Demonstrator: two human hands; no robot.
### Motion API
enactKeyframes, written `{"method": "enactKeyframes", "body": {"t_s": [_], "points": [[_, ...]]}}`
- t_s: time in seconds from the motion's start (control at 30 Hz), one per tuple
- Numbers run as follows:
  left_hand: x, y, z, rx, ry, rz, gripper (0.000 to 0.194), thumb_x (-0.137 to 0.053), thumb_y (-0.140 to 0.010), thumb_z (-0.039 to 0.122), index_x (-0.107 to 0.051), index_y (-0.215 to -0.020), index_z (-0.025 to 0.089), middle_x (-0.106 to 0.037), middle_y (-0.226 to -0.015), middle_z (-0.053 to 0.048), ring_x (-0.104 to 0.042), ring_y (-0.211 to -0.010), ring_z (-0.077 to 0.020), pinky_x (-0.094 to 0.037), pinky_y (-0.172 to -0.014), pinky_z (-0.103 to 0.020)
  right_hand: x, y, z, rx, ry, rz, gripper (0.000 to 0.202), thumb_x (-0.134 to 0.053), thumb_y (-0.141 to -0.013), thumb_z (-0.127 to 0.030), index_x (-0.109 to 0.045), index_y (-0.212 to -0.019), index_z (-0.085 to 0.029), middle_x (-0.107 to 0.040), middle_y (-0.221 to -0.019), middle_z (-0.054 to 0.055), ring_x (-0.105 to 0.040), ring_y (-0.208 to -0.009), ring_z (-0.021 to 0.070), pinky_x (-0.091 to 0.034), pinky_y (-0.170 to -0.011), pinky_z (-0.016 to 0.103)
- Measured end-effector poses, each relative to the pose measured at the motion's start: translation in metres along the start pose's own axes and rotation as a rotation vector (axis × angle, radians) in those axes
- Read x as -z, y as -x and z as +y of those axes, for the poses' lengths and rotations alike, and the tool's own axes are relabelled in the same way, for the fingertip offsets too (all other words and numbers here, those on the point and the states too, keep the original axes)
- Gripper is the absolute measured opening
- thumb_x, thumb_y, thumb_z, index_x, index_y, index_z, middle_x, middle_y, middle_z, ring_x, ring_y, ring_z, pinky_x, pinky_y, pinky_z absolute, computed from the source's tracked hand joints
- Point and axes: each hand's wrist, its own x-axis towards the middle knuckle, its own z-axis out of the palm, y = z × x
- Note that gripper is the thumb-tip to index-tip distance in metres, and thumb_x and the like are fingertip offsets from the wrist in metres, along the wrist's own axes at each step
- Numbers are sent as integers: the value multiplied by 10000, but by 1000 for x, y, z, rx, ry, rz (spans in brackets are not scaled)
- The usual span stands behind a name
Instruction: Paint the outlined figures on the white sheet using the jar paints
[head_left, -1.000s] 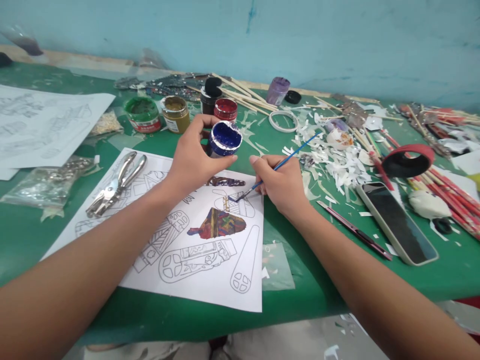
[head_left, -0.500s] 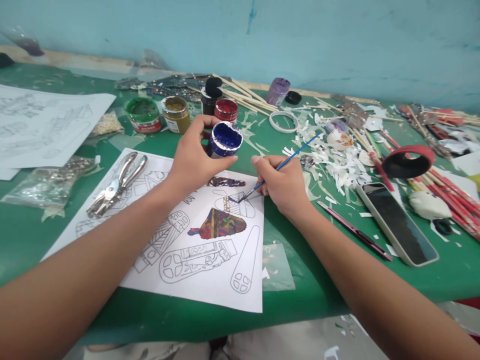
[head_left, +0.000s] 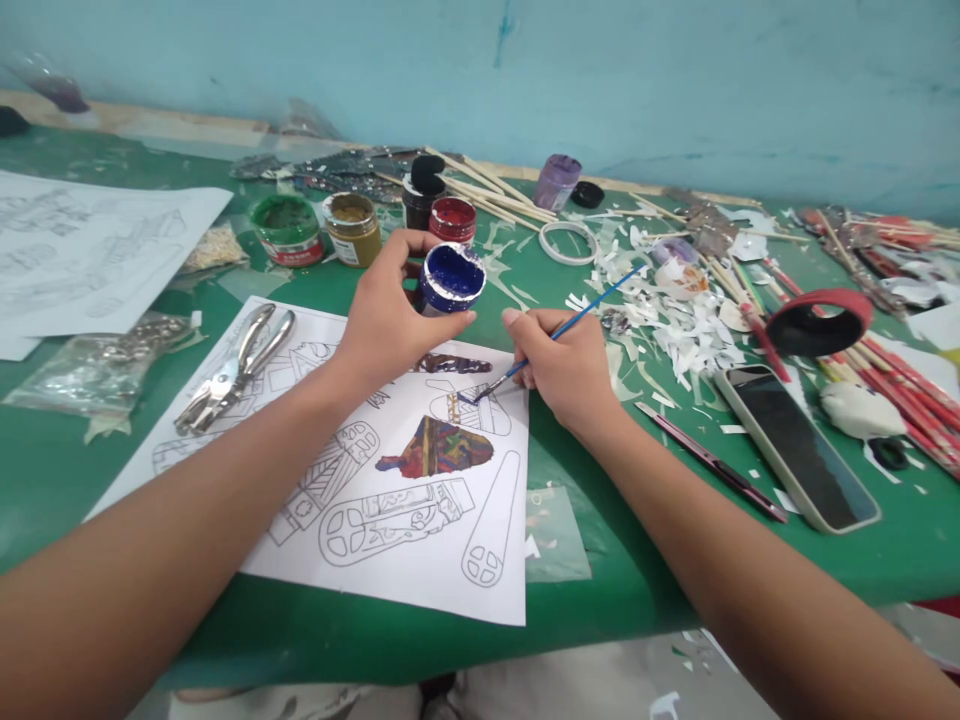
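the left hand [head_left: 386,315] curls round the blue paint jar [head_left: 452,275], unmoved near the far edge of the paper [head_left: 420,585]; on a small, partly coloured shape [head_left: 485,415], the brush [head_left: 594,309] has slid slightly left, suggesting short strokes; the right hand [head_left: 566,365] pinches it.

Craft workspace; paint jars [head_left: 453,278], wooden sticks [head_left: 529,208], paper scraps [head_left: 697,335] on a green table [head_left: 622,600]

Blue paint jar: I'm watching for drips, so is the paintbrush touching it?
Apart. The head view shows the paintbrush in the right hand, its tip down at the paper, with a clear gap to the blue paint jar.
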Motion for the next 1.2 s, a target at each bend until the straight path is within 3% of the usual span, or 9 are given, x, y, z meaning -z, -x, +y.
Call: {"method": "enactKeyframes", "body": {"t_s": [0.73,1.03,1.2], "points": [[0,0,0,9,16,-2,496,-830,-643,238,-515,-1025,259,-636,-1083,-45,-640,-962,-242,-570,-778,-401,1,0,-1,-7,32,1,447,-614,-855,-265,-448,-443,-209,-399,-373,-72,-380,-328,53,-336,-371,209],[0,0,1,14,7,3,509,-838,-637,232,-523,-1036,248,-642,-1091,-48,-640,-965,-240,-562,-771,-385,-3,1,-1,27,-19,-42,463,-634,-873,-366,-477,-467,-209,-412,-367,-73,-391,-328,60,-342,-390,223],[-1,0,-1,4,0,8,504,-835,-636,244,-528,-1036,248,-646,-1089,-46,-646,-959,-238,-565,-758,-375,-1,2,-4,10,47,-25,465,-642,-864,-307,-461,-448,-207,-411,-363,-72,-381,-334,54,-347,-393,214]]}}
